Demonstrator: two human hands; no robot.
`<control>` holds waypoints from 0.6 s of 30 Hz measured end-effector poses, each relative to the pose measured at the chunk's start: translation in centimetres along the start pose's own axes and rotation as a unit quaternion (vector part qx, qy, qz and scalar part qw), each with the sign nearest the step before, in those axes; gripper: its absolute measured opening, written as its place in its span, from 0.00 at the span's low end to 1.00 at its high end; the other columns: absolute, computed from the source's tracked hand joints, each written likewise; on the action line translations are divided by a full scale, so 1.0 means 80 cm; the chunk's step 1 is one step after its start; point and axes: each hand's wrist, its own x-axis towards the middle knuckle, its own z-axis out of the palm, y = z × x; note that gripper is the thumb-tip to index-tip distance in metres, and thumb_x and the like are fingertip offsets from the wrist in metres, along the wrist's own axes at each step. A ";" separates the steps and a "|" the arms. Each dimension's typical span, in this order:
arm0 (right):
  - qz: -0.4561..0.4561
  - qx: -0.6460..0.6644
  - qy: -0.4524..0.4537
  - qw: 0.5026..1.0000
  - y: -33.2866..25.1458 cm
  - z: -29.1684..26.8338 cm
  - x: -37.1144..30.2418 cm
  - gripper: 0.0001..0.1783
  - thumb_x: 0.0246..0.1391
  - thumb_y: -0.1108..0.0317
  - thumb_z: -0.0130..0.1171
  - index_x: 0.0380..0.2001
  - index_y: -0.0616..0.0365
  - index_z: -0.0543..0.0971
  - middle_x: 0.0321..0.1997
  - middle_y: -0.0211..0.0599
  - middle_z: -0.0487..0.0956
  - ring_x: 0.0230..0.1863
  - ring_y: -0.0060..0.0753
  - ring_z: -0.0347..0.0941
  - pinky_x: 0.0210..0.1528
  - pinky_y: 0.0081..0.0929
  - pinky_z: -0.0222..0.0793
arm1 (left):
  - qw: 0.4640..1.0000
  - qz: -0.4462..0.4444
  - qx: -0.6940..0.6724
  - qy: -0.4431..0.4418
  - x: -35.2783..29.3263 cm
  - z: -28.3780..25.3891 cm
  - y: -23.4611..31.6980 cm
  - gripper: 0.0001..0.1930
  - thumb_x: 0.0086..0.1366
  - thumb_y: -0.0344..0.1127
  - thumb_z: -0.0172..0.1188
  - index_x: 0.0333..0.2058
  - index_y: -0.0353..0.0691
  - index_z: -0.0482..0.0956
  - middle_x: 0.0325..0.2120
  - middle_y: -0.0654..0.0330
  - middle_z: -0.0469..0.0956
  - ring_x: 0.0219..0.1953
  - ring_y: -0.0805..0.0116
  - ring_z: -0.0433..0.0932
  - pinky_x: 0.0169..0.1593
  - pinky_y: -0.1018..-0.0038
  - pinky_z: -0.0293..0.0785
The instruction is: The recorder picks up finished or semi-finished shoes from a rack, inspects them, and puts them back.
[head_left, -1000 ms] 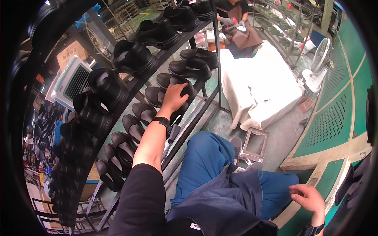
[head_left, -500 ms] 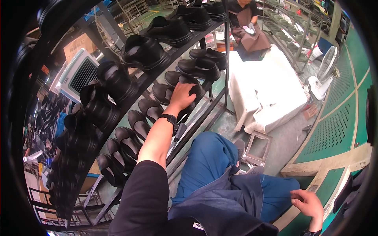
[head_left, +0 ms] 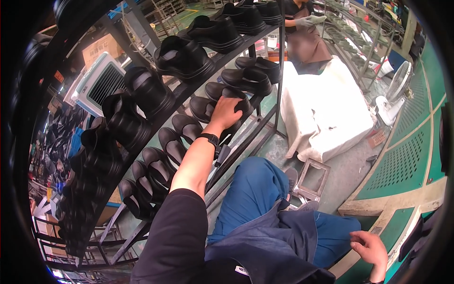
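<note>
A pair of black slip-on shoes stands on the lower tier of a slanted rack, and my left hand (head_left: 225, 113) reaches onto it. Its fingers bend over one black shoe (head_left: 243, 105) with the thumb to the right; the palm hides part of that shoe. Close by on its left is another black shoe (head_left: 202, 108). My right hand (head_left: 370, 247) hangs beside my right thigh, holding nothing, its fingers loosely bent and apart. Further pairs of black shoes (head_left: 172, 144) line the same tier, toes pointing away from me.
More black shoes (head_left: 184, 59) fill the upper tier of the dark metal rack (head_left: 279, 90). A cloth-covered block (head_left: 331, 109) stands ahead, with a fan (head_left: 399, 80) to its right. Beyond sits a co-worker (head_left: 309, 47). A metal frame (head_left: 313, 179) lies by my foot; green perforated panels (head_left: 397, 161) run along the right.
The whole view has shifted slightly, moving the rack rightward in the picture. My left hand stays on the shoe. The co-worker's gloved hand, holding a pale piece, has risen from the lap.
</note>
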 end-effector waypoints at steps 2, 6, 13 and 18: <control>-0.010 -0.005 0.002 1.000 -0.002 0.000 -0.001 0.21 0.52 0.68 0.67 0.50 0.61 0.81 0.38 0.41 0.85 0.38 0.30 0.82 0.41 0.26 0.76 | 1.000 -0.007 0.002 -0.006 0.000 0.000 0.000 0.26 0.58 0.44 0.59 0.56 0.43 0.76 0.53 0.50 0.77 0.60 0.52 0.71 0.72 0.51 0.52; -0.008 -0.003 -0.002 1.000 -0.003 0.000 0.000 0.21 0.52 0.68 0.67 0.50 0.61 0.81 0.36 0.40 0.85 0.36 0.29 0.81 0.40 0.26 0.75 | 1.000 -0.004 -0.001 -0.002 -0.001 0.000 0.001 0.26 0.58 0.44 0.59 0.55 0.43 0.76 0.53 0.50 0.77 0.60 0.52 0.71 0.72 0.51 0.52; -0.018 -0.016 -0.001 1.000 0.003 0.003 0.001 0.21 0.51 0.69 0.66 0.50 0.61 0.80 0.35 0.39 0.84 0.35 0.28 0.80 0.39 0.26 0.75 | 1.000 -0.012 -0.004 0.001 -0.001 -0.001 0.003 0.26 0.57 0.43 0.57 0.55 0.45 0.77 0.52 0.52 0.78 0.61 0.54 0.70 0.73 0.54 0.50; -0.010 -0.009 0.002 1.000 0.003 0.004 0.001 0.21 0.51 0.69 0.67 0.50 0.61 0.81 0.35 0.39 0.84 0.35 0.28 0.80 0.39 0.26 0.75 | 1.000 -0.017 -0.002 -0.001 -0.001 -0.002 0.004 0.26 0.57 0.43 0.57 0.55 0.44 0.77 0.52 0.52 0.78 0.61 0.54 0.70 0.73 0.55 0.50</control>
